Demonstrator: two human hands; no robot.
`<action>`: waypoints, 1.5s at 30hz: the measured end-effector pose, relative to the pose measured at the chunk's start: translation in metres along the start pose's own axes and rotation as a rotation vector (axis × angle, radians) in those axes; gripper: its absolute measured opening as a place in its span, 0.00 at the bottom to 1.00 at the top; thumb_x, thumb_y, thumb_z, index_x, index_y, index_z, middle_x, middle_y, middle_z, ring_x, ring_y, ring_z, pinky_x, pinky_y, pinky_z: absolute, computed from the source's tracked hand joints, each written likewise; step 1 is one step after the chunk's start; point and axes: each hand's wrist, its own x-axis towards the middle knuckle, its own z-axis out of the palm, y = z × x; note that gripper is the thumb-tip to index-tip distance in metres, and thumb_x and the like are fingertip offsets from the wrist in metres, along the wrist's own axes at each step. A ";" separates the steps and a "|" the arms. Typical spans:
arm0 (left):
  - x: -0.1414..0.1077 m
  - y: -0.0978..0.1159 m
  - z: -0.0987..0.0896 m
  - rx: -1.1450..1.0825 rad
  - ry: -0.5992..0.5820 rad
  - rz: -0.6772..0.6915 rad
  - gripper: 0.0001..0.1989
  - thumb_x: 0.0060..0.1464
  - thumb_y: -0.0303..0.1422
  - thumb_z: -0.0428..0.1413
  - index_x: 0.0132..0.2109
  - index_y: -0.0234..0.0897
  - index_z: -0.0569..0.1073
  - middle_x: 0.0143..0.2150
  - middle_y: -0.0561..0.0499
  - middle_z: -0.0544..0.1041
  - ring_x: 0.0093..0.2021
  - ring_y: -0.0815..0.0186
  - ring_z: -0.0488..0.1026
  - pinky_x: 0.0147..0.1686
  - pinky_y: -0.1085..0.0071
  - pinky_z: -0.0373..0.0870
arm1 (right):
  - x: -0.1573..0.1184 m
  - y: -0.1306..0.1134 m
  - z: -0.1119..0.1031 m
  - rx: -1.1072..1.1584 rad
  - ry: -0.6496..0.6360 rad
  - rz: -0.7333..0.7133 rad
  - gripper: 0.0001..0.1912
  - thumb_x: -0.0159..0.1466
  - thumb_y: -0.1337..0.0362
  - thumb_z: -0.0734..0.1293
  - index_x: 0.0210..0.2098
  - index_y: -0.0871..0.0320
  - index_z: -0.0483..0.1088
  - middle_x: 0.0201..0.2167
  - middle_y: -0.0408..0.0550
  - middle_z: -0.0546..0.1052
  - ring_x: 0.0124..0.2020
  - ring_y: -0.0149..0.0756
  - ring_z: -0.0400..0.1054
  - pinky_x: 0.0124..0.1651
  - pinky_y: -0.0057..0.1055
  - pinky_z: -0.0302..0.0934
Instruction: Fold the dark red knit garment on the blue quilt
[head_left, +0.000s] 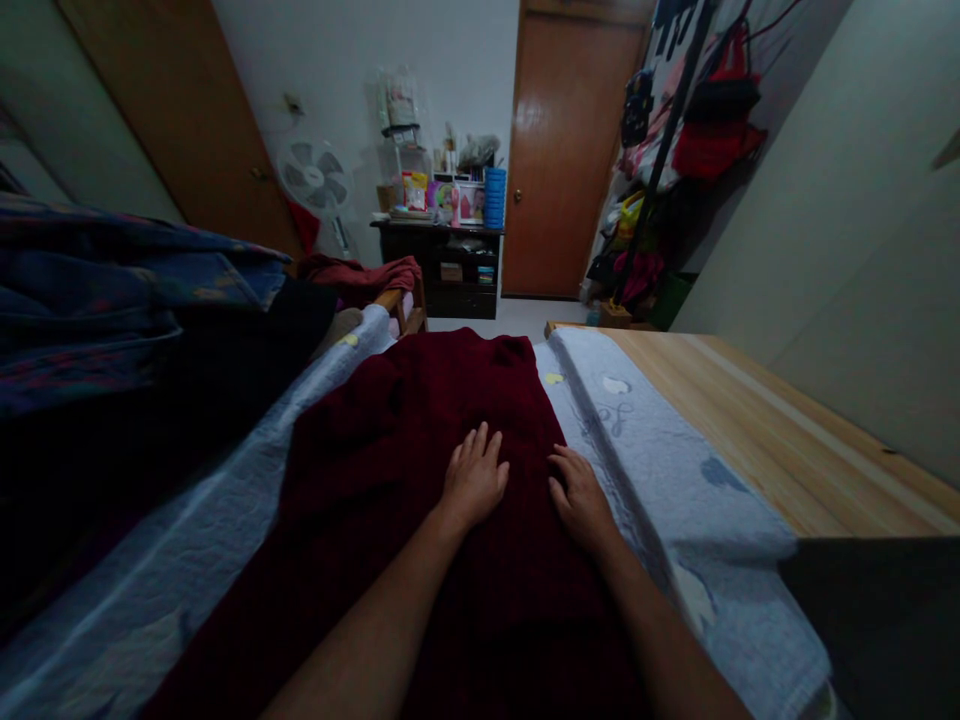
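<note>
While the dark red top [412, 430] lay spread out on the pale blue cover [652, 440], the left hand [476, 478] rested flat on its middle, fingers a little apart and holding nothing. The right hand [581, 492] lay near its right edge, with the fingers softly bent and the thumb away from them, so it was loose too. Blue clothes with a pattern [127, 290] sat to the left. Farther off stood a white fan [315, 178], a black shelf [457, 303] and a brown door [574, 150].
</note>
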 end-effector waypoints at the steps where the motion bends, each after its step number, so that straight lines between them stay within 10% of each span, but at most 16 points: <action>1: 0.000 0.000 0.000 -0.001 0.003 0.002 0.27 0.62 0.40 0.44 0.66 0.36 0.57 0.69 0.41 0.53 0.67 0.53 0.54 0.61 0.56 0.55 | 0.000 0.000 0.000 0.001 0.003 0.000 0.16 0.62 0.68 0.60 0.49 0.59 0.70 0.54 0.57 0.70 0.57 0.45 0.62 0.61 0.51 0.57; 45: 0.001 0.000 0.003 0.015 0.004 0.004 0.27 0.63 0.40 0.44 0.66 0.36 0.57 0.70 0.41 0.53 0.67 0.53 0.54 0.61 0.57 0.55 | 0.000 0.000 0.000 -0.010 -0.009 0.011 0.17 0.62 0.68 0.60 0.49 0.61 0.70 0.55 0.57 0.70 0.58 0.45 0.61 0.62 0.49 0.56</action>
